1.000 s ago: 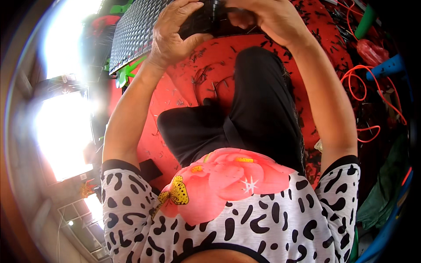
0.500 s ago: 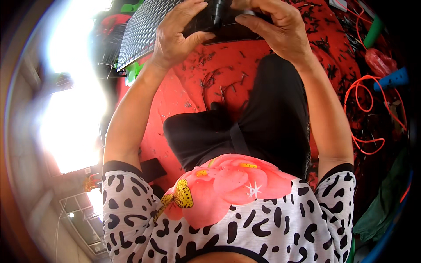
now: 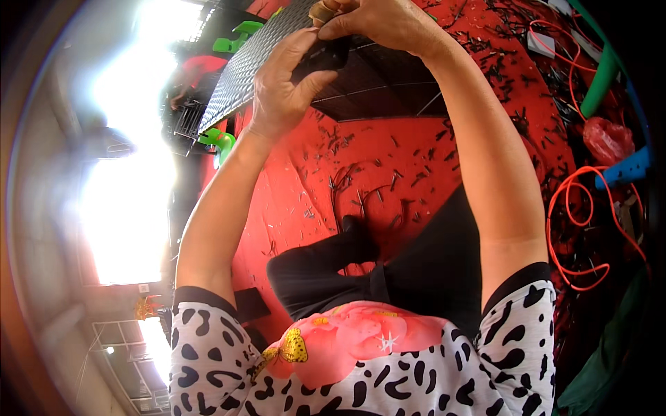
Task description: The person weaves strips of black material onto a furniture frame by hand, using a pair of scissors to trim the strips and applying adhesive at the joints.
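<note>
Green plastic shows as a curved piece (image 3: pixel 219 142) at ten o'clock, close by the edge of a grey woven panel (image 3: pixel 243 73) at eleven, which looks stiff, light for its spread and best held by its rim. Just short of twelve, the left hand (image 3: pixel 281 93) is curled round a small black piece (image 3: pixel 333 54), probably smooth and slightly slippery, suiting a thumb-and-finger hold. The right hand (image 3: pixel 381 24), just past twelve, has thumb and fingers drawn together beside it; what they pinch, I cannot tell. Its forearm partly hides a dark underside (image 3: pixel 395 83). Loose black strips (image 3: pixel 496 68) litter the red cloth (image 3: pixel 427 133) towards one; an orange cable (image 3: pixel 549 229) loops at three, near a red bag (image 3: pixel 607 139) and blue tube (image 3: pixel 624 168)
</note>
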Action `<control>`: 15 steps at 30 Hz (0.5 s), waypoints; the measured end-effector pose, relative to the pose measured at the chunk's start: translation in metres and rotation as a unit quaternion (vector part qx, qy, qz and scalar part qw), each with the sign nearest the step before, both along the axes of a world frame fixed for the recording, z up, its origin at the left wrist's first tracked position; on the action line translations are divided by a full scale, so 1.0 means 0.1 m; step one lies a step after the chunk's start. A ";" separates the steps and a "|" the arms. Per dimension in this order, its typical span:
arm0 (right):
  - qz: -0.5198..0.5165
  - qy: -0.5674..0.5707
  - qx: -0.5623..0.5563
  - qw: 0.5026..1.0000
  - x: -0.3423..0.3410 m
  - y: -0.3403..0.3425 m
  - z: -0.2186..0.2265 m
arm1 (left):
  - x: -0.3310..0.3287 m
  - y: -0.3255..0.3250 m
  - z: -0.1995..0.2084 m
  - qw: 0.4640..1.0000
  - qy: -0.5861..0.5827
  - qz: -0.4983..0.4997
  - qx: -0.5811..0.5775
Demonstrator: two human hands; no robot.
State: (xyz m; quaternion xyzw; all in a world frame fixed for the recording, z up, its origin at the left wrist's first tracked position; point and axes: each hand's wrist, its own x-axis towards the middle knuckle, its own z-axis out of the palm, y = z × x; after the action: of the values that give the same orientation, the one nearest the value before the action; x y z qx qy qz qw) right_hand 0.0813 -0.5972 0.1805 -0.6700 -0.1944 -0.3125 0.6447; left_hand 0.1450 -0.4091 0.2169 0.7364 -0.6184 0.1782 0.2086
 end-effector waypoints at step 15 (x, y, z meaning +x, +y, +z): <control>0.146 0.029 0.159 0.976 0.33 -0.34 -0.05 | 0.29 -0.25 0.03 0.983 -0.176 -0.030 0.047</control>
State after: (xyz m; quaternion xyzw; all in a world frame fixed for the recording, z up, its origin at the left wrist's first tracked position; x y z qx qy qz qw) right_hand 0.1145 -0.6312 0.1755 -0.5320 -0.2195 -0.2223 0.7870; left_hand 0.1741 -0.4343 0.2199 0.6839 -0.6745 0.2697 0.0673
